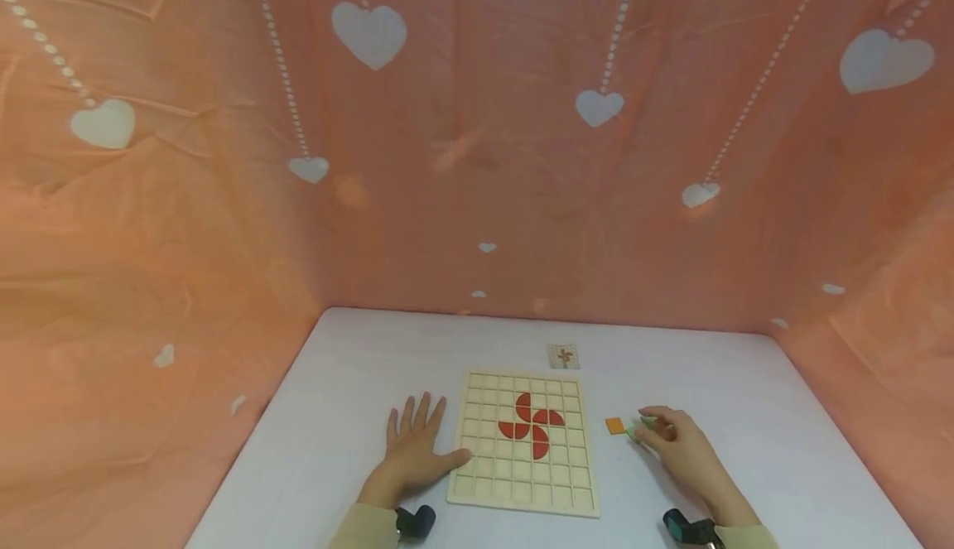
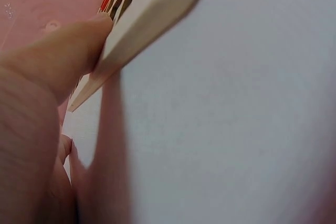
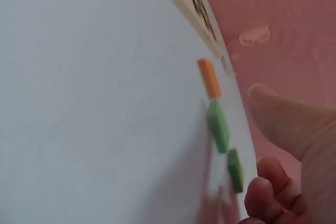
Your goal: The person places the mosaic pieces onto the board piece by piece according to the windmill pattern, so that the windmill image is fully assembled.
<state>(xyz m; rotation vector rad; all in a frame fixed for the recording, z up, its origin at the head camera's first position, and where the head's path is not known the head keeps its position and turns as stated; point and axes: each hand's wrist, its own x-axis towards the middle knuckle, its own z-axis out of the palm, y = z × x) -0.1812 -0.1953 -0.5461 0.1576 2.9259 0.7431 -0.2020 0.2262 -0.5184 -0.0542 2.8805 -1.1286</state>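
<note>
A pale wooden grid board [image 1: 480, 483] lies on the white table, with several red quarter-round pieces [image 1: 540, 443] in its cells forming a pinwheel. My left hand [image 1: 415, 452] rests flat at its left side, fingers spread, the thumb on the board's edge. To the right of the board is an orange square tile [image 1: 614, 426]. Beyond it in the right wrist view come a green tile [image 3: 218, 126] and a second green tile [image 3: 235, 170]. My right hand [image 1: 676, 443] hovers over the green tiles, thumb held apart from the bent fingers, with nothing seen between them.
A small card [image 1: 564, 356] printed with a pinwheel on a grid lies behind the board. An orange cloth [image 1: 477, 160] with white hearts hangs around the back and sides of the white table [image 1: 373, 350].
</note>
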